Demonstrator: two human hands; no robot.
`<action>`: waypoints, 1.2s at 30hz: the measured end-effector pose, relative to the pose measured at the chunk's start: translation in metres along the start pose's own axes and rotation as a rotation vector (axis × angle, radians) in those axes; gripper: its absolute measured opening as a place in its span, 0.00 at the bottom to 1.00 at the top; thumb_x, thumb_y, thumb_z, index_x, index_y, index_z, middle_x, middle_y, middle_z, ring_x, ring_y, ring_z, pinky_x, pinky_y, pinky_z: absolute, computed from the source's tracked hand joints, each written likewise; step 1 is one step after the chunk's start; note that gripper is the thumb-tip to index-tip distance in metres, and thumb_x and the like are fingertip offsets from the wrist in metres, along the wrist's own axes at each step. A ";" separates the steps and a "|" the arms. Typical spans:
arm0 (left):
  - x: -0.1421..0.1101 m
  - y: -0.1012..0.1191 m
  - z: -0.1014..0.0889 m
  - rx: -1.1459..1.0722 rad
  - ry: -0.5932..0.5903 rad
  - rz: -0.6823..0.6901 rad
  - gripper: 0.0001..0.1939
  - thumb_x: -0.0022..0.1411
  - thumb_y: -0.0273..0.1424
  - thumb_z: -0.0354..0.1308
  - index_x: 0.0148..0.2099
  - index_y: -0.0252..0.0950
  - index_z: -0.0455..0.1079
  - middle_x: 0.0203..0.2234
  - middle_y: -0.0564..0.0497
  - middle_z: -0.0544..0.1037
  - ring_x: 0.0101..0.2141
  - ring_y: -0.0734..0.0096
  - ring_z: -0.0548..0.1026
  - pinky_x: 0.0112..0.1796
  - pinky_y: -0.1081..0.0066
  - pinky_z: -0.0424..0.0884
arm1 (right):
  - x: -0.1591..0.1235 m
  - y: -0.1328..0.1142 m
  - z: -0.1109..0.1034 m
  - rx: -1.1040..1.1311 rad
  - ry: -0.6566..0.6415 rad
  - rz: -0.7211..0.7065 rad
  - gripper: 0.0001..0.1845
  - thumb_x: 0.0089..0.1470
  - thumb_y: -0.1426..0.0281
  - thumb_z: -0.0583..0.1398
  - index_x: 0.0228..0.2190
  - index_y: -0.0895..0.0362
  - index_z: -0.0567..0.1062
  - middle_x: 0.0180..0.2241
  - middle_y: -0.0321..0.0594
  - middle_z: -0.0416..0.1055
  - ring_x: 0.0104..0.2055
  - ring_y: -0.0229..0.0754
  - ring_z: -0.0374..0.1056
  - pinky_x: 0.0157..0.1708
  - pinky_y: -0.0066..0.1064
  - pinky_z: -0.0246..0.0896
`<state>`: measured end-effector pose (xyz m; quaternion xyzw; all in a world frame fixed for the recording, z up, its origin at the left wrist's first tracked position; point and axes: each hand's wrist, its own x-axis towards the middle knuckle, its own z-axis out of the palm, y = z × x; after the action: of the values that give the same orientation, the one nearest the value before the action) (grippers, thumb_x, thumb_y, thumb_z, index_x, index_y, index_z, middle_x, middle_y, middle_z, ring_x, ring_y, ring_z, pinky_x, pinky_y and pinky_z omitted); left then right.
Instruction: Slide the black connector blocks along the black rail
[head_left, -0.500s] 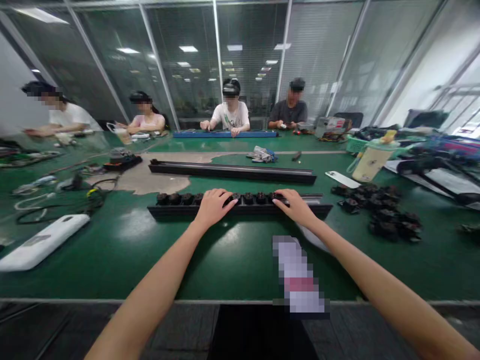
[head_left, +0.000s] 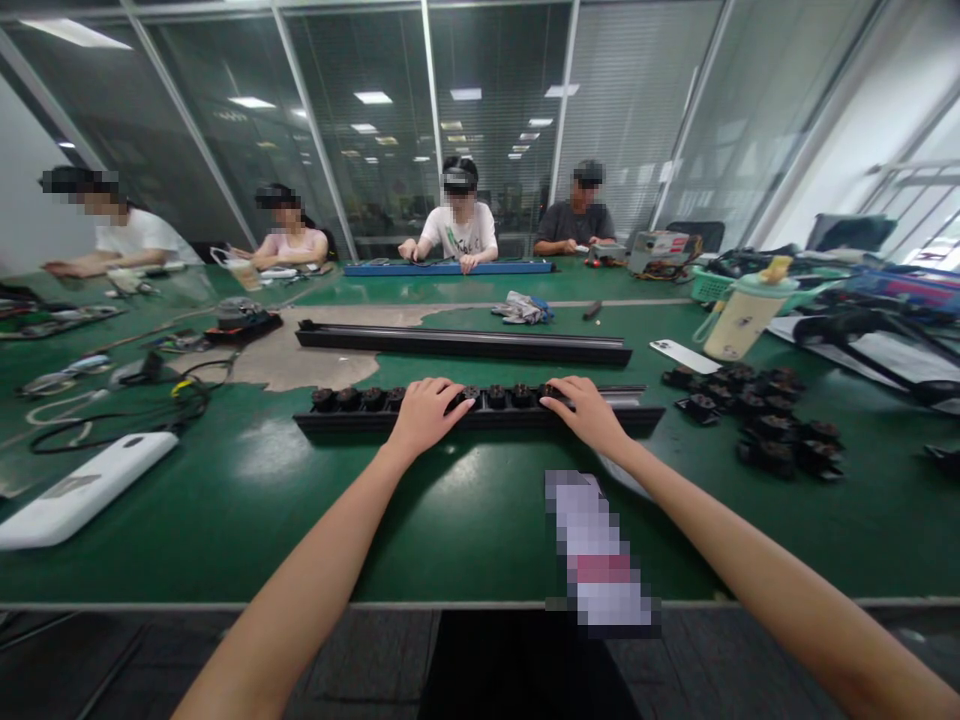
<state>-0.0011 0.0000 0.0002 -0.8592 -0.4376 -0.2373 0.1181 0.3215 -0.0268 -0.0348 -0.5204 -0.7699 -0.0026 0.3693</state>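
A long black channel [head_left: 345, 424] lies across the green table in front of me, with several small black round parts [head_left: 373, 398] seated in a row along it. My left hand [head_left: 426, 412] is closed over the channel near its middle, fingers over the far side and thumb on the near side; whatever sits under the palm is hidden. Farther right, my right hand [head_left: 583, 408] grips the rightmost black round part [head_left: 546, 393] in the row, which its fingers partly cover. The channel's right end shows a bare metallic inner surface.
Behind lies a second black channel [head_left: 465, 345]. Loose black parts [head_left: 780, 420] are heaped at right, near a white phone [head_left: 684, 357] and a bottle [head_left: 746, 318]. A white case-like object [head_left: 90, 490] and cables [head_left: 161, 410] lie left. Several people sit across the table.
My hands stay in nearly the same place on the channel and its parts. The view has shifted slightly and is sharper.
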 end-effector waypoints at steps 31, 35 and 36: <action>-0.001 -0.003 0.003 0.017 0.016 0.013 0.19 0.76 0.45 0.52 0.53 0.39 0.78 0.48 0.44 0.81 0.49 0.54 0.76 0.50 0.56 0.68 | 0.003 0.007 -0.001 -0.167 -0.046 -0.085 0.20 0.71 0.56 0.52 0.49 0.55 0.76 0.47 0.51 0.77 0.49 0.57 0.68 0.51 0.47 0.63; -0.001 -0.003 0.003 0.006 0.022 0.015 0.19 0.76 0.45 0.52 0.54 0.39 0.78 0.48 0.44 0.81 0.49 0.53 0.76 0.50 0.56 0.68 | 0.002 0.005 0.000 -0.159 -0.044 -0.083 0.20 0.70 0.56 0.52 0.49 0.54 0.77 0.47 0.51 0.76 0.49 0.57 0.68 0.51 0.48 0.64; -0.002 -0.003 0.003 0.001 0.022 0.015 0.19 0.76 0.45 0.52 0.54 0.40 0.78 0.48 0.44 0.81 0.49 0.53 0.76 0.50 0.56 0.68 | 0.002 0.004 0.000 -0.163 -0.041 -0.080 0.20 0.70 0.56 0.52 0.49 0.54 0.77 0.48 0.51 0.76 0.49 0.57 0.68 0.51 0.48 0.64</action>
<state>-0.0038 0.0021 -0.0031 -0.8598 -0.4299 -0.2456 0.1253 0.3248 -0.0236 -0.0353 -0.5174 -0.7947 -0.0692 0.3097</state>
